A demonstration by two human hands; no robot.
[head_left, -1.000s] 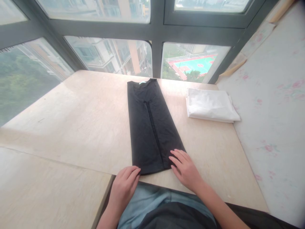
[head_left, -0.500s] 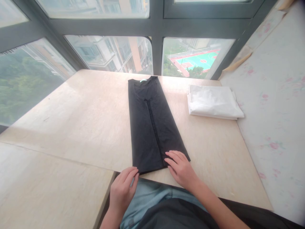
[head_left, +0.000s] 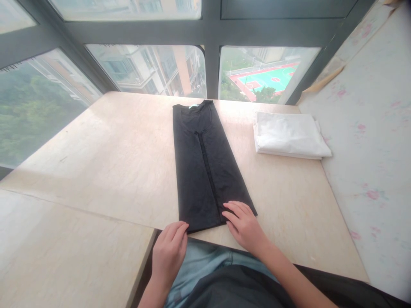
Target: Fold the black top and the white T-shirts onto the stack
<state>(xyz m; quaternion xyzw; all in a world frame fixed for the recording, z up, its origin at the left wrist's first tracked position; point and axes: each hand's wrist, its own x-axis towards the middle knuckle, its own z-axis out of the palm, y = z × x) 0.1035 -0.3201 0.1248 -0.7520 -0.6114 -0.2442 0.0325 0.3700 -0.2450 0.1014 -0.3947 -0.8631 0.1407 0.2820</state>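
Observation:
A black garment (head_left: 205,167) lies folded into a long shape on the pale tabletop, its neckline and a small light label at the far end. My left hand (head_left: 171,246) is at its near left corner, the fingers pressed together over the hem; whatever is under the fingertips is hidden. Over the near right part of the garment rests my right hand (head_left: 245,224), fingers apart and touching the cloth, with nothing held.
White folded cloth (head_left: 290,134) sits at the right on the marble-patterned tabletop (head_left: 122,158). Grey window frames (head_left: 212,68) rise behind the far edge. A flowered wall (head_left: 379,154) borders the right side. A lower-left surface (head_left: 73,252) meets the tabletop at a seam.
My left hand has shifted very slightly, its fingers now closer together at the corner. The garment and my right hand look almost unchanged. The view has tilted a little.

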